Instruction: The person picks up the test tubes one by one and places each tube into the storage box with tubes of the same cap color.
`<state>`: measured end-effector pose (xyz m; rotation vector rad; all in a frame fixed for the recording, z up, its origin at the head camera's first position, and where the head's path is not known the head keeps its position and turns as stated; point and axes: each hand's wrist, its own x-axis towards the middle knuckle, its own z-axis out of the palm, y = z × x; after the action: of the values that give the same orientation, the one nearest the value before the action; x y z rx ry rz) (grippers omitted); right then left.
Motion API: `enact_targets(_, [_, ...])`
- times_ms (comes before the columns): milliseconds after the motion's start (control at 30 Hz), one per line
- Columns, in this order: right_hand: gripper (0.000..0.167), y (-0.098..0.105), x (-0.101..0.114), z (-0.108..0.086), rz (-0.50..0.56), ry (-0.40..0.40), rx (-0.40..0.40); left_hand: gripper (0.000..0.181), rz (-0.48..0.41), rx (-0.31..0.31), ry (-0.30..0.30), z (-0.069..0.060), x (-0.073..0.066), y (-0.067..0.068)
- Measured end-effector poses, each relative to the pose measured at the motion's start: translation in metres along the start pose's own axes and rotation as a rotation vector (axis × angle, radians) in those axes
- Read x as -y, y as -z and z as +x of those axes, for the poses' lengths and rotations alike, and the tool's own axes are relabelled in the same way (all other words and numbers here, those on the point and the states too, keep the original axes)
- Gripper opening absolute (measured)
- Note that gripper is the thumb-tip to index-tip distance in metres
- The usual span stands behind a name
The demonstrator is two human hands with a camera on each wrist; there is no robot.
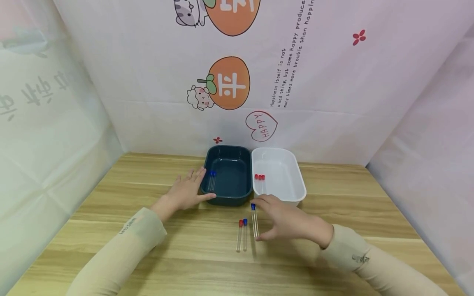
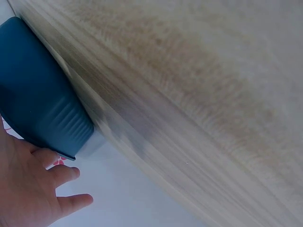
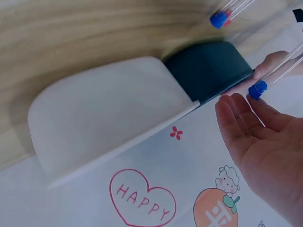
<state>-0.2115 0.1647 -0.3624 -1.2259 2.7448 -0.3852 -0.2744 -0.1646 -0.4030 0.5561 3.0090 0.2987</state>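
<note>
My right hand (image 1: 283, 218) pinches a blue-capped clear test tube (image 1: 254, 222) between thumb and fingers, cap end up, just in front of the white box (image 1: 283, 174). In the right wrist view its blue cap (image 3: 258, 90) is by the fingertips. With fingers spread, my left hand (image 1: 188, 192) rests on the left rim of the dark teal box (image 1: 233, 174). Blue-capped tubes (image 1: 212, 181) lie inside that box at the left. Red-capped tubes (image 1: 260, 177) lie in the white box. A red-capped tube (image 1: 239, 236) and a blue-capped tube (image 1: 245, 235) lie side by side on the table.
The two boxes stand side by side at the back of the wooden table (image 1: 177, 255). Behind them hangs a white printed cloth (image 1: 159, 74), with more pale cloth at both sides.
</note>
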Motion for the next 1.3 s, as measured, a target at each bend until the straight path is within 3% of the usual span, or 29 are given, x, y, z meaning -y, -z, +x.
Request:
enact_targets(400, [0.092,0.024,0.002,0.029,-0.029,0.025,-0.083,0.106,-0.018,-0.004,0.006,-0.004,0.001,0.001])
enact_targets(567, [0.094,0.031,0.007,0.042,-0.005,0.002,-0.074,0.106,-0.013,-0.002,0.007,-0.004,0.002,0.0])
enact_targets(1000, [0.094,0.029,0.006,0.065,0.046,-0.014,-0.071,0.106,-0.016,-0.01,0.011,-0.002,0.002,0.0])
enact_targets(1300, [0.093,0.024,-0.002,0.083,0.01,-0.024,-0.076,0.106,-0.007,-0.007,0.004,0.0,0.0,0.0])
